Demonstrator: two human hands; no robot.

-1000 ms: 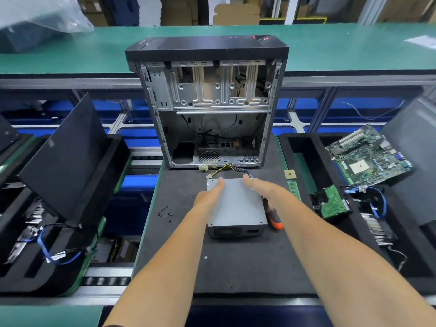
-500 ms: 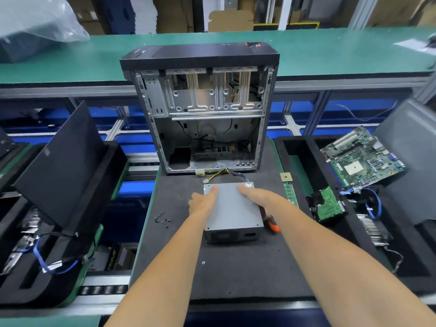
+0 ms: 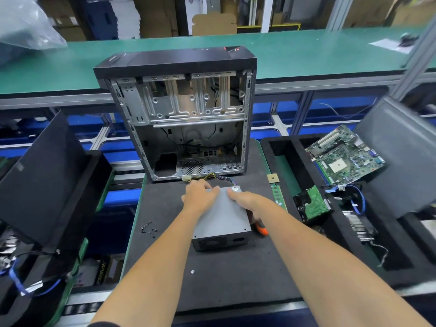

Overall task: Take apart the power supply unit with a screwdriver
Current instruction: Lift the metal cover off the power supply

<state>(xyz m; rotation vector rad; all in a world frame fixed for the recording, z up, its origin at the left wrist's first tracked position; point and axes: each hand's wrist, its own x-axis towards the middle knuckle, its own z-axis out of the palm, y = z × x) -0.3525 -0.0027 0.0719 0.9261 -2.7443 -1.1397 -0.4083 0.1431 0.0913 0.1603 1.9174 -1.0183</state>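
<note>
The grey metal power supply unit (image 3: pixel 223 220) lies flat on the black foam mat (image 3: pixel 236 279), its fan grille facing me and its coloured cable bundle (image 3: pixel 219 177) leading off the far edge. My left hand (image 3: pixel 199 194) grips its far left corner, fingers curled over the edge. My right hand (image 3: pixel 250 201) holds the far right side, one finger stretched along the top. An orange-handled screwdriver (image 3: pixel 261 229) lies on the mat against the unit's right side, mostly hidden under my right forearm.
The open computer case (image 3: pixel 179 114) stands upright just behind the unit. Several small black screws (image 3: pixel 148 228) lie on the mat to the left, one silver screw (image 3: pixel 192 271) nearer me. A RAM stick (image 3: pixel 277 195), hard drive (image 3: pixel 312 205) and motherboard (image 3: pixel 345 155) sit to the right.
Both hands have slid toward the unit's far edge; my left hand has moved onto the far left corner. The unit has hardly moved, and the screwdriver has stayed put.
</note>
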